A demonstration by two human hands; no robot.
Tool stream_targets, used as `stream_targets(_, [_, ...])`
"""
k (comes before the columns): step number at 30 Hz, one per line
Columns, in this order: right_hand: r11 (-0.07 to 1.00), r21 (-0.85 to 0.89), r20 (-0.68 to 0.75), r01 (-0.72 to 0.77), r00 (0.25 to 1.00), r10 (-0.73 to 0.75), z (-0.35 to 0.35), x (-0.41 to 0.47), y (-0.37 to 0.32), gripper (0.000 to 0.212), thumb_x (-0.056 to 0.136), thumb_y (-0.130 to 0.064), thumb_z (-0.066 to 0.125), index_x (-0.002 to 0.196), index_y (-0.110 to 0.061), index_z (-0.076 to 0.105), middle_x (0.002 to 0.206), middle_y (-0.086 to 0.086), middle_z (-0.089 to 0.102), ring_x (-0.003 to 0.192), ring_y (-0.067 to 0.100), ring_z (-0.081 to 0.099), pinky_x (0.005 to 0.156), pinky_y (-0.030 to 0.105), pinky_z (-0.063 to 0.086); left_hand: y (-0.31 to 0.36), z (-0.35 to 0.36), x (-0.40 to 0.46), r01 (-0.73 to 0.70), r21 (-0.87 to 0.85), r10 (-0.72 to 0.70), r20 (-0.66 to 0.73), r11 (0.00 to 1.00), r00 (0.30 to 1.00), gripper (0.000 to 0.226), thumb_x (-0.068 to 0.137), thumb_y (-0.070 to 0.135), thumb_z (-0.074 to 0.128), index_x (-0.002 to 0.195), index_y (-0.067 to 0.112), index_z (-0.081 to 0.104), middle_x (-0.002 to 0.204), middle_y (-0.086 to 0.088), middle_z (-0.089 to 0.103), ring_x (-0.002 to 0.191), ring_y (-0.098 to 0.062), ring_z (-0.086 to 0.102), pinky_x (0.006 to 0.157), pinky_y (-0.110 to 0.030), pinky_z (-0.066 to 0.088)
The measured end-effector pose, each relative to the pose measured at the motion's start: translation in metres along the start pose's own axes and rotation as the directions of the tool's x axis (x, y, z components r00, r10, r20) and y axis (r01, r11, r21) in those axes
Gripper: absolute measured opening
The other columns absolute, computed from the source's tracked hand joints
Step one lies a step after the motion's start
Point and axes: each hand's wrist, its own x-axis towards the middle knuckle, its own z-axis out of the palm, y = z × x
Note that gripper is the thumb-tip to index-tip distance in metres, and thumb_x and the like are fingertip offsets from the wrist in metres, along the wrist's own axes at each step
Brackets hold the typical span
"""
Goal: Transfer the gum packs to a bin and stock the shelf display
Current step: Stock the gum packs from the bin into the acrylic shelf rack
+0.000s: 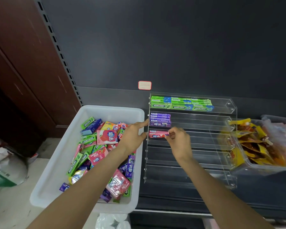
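The clear acrylic tiered display rack has bare lower tiers and open room to the right of the purple gum sticks and pink gum sticks. The top tier is mostly filled by green Doublemint packs. The white plastic bin crowds its left side, and a clear tub of yellow snack packets its right.

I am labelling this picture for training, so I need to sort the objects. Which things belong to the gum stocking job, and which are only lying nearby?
Belong to the job:
white bin of mixed gum packs
clear acrylic display
green Doublemint row
purple packs
pink pack, pinched by the right hand
left hand, at the display's left edge

Only lying nearby:
clear tub of yellow snack packets
white bags on the floor
price label
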Motion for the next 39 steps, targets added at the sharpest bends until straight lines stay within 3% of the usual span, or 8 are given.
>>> stream_targets(10, [0.995, -0.057, 0.064, 0.079, 0.995, -0.075, 0.002, 0.008, -0.009, 0.013, 0.084, -0.008, 0.067, 0.097, -0.008, 0.069, 0.098, 0.009, 0.066, 0.083, 0.017, 0.064, 0.078, 0.025, 0.053, 0.003, 0.000, 0.001, 0.041, 0.006, -0.041, 0.011, 0.999, 0.999, 0.052, 0.094, 0.018, 0.052, 0.142, 0.030, 0.036, 0.139, -0.001, 0.049, 0.130, -0.017, 0.041, 0.095, -0.029, 0.044])
stream_targets(13, [0.994, -0.018, 0.079, 0.106, 0.991, -0.104, 0.002, 0.006, -0.016, 0.014, 0.085, -0.009, 0.067, 0.098, -0.007, 0.069, 0.099, 0.009, 0.065, 0.081, 0.015, 0.061, 0.078, 0.025, 0.053, 0.003, -0.001, 0.000, 0.033, -0.018, -0.033, 0.008, 0.999, 0.999, 0.049, 0.094, 0.018, 0.052, 0.140, 0.028, 0.040, 0.138, 0.000, 0.050, 0.128, -0.015, 0.043, 0.090, -0.020, 0.040])
stream_targets(16, [0.984, 0.046, 0.055, 0.172, 0.983, -0.175, 0.002, -0.001, -0.032, 0.014, 0.086, -0.010, 0.065, 0.099, -0.008, 0.069, 0.099, 0.007, 0.064, 0.082, 0.015, 0.061, 0.080, 0.031, 0.055, -0.002, -0.013, -0.007, 0.037, -0.030, -0.039, -0.060, 0.999, 0.997, 0.042, 0.094, 0.014, 0.053, 0.135, 0.022, 0.049, 0.135, 0.001, 0.053, 0.124, -0.014, 0.048, 0.093, -0.018, 0.039])
stream_targets(20, [0.961, 0.141, 0.036, 0.239, 0.968, -0.247, 0.010, -0.009, -0.071, 0.014, 0.087, -0.009, 0.063, 0.100, -0.009, 0.069, 0.097, 0.003, 0.064, 0.084, 0.012, 0.060, 0.078, 0.023, 0.053, -0.031, -0.051, -0.023, 0.063, 0.044, -0.054, -0.188, 0.997, 0.981, 0.034, 0.092, 0.010, 0.054, 0.126, 0.016, 0.057, 0.123, 0.005, 0.059, 0.113, -0.008, 0.054, 0.089, -0.012, 0.037])
stream_targets(23, [0.943, 0.197, 0.090, 0.269, 0.953, -0.290, 0.031, -0.006, -0.106, 0.015, 0.090, -0.010, 0.059, 0.102, -0.011, 0.068, 0.098, 0.002, 0.063, 0.084, 0.011, 0.061, 0.077, 0.021, 0.051, -0.066, -0.089, -0.031, 0.133, 0.083, -0.104, -0.290, 0.988, 0.951, 0.030, 0.089, 0.006, 0.056, 0.118, 0.011, 0.062, 0.118, -0.004, 0.063, 0.109, -0.018, 0.058, 0.090, -0.020, 0.039])
stream_targets(26, [0.953, 0.179, 0.200, 0.243, 0.940, -0.277, 0.064, 0.001, -0.133, 0.018, 0.091, -0.016, 0.059, 0.107, -0.012, 0.063, 0.105, 0.004, 0.061, 0.093, 0.015, 0.061, 0.085, 0.031, 0.052, -0.103, -0.126, -0.031, 0.227, 0.184, -0.155, -0.340, 0.956, 0.928, 0.033, 0.088, 0.011, 0.059, 0.121, 0.010, 0.061, 0.121, -0.011, 0.060, 0.111, -0.028, 0.055, 0.094, -0.030, 0.040])
stream_targets(33, [0.998, -0.048, 0.389, 0.044, 0.921, -0.022, 0.132, 0.020, -0.150, 0.045, 0.092, -0.028, 0.056, 0.132, -0.011, 0.046, 0.132, 0.008, 0.049, 0.123, 0.023, 0.046, 0.104, 0.038, 0.040, -0.139, -0.144, -0.006, 0.055, 0.265, -0.055, -0.007, 0.963, 0.998, 0.059, 0.087, 0.026, 0.065, 0.139, 0.013, 0.041, 0.141, -0.005, 0.044, 0.128, -0.022, 0.041, 0.106, -0.028, 0.030])
stream_targets(39, [0.985, -0.168, 0.418, -0.048, 0.901, 0.115, 0.144, 0.031, -0.137, 0.038, 0.099, -0.023, 0.042, 0.134, -0.009, 0.042, 0.138, 0.010, 0.045, 0.127, 0.024, 0.042, 0.107, 0.034, 0.033, -0.157, -0.112, 0.022, 0.031, 0.323, -0.100, 0.198, 0.946, 0.975, 0.060, 0.092, 0.033, 0.055, 0.145, 0.016, 0.031, 0.150, -0.006, 0.032, 0.137, -0.023, 0.029, 0.112, -0.032, 0.027])
